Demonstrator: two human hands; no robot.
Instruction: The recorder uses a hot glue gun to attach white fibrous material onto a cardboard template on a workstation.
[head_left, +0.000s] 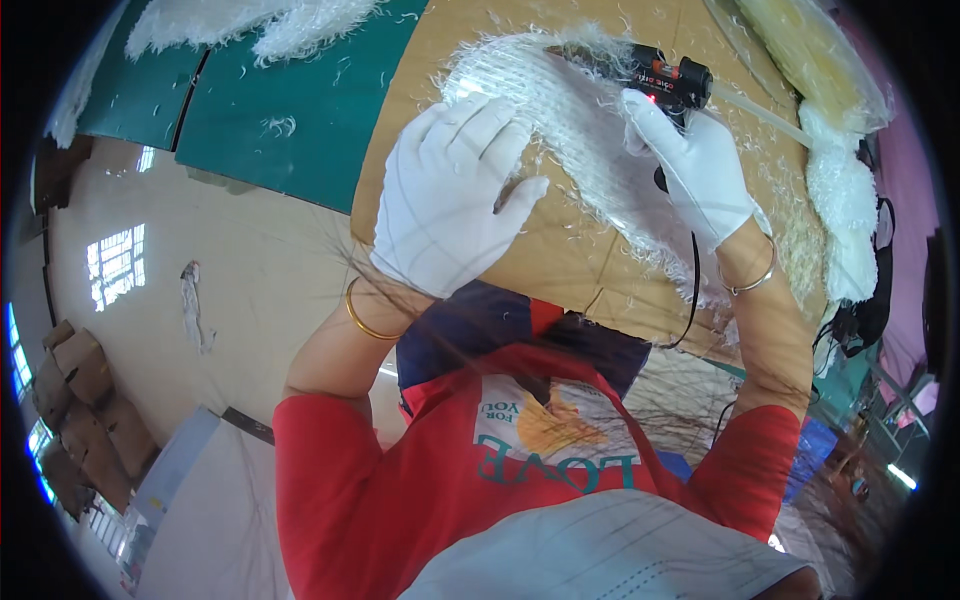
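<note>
**Glue Gun [662, 76] Grasped at White Fringed Fabric [590, 150]**

The black gun is gripped in the curled fingers of the gloved right hand [695, 165]; the fabric's left edge is met by the gloved left hand [450, 190], its fingers extended, unclenched; the fabric is spread on brown cardboard [560, 255], flanked at left by a green tabletop [285, 135].

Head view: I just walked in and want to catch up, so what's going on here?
A person's white-gloved right hand holds a black glue gun, with a pale stick poking out of its back. Its front end is at a piece of white fringed fabric on brown cardboard; whether it touches is unclear. The left hand is open, fingertips at the fabric's left edge. More white fringe lies on the green table.
</note>
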